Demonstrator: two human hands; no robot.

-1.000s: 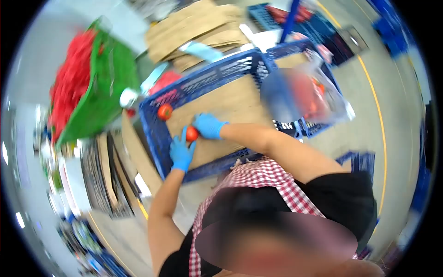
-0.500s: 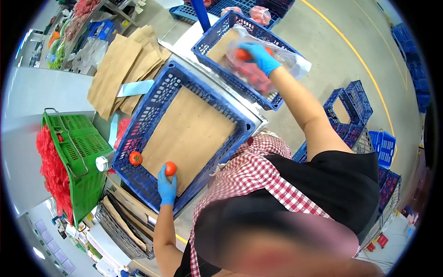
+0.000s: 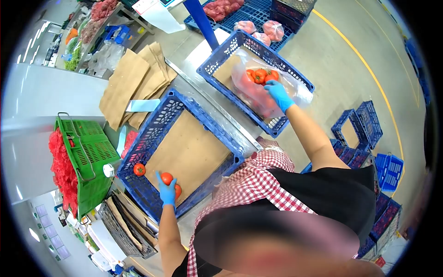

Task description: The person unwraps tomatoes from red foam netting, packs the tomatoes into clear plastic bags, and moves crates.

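Observation:
My left hand, in a blue glove, is low inside a blue crate, its fingers around a tomato. Against the thumb side of that hand lies a second tomato, partly covered. Another tomato rests in the crate's left corner. My right hand, also gloved in blue, is at the mouth of a clear plastic bag. Its fingers are partly bent, the tips at the edge of several tomatoes; no tomato appears gripped. The bag lies in a second blue crate.
Brown cardboard sheets lie beyond the near crate. A green crate with red netting stands at left. A blue post rises behind the bag's crate. More blue crates stand on the floor at right.
My right hand has drawn back from over the tomatoes to the bag's near side. My left hand has shifted slightly, and a second tomato shows beside it. The view has moved a little.

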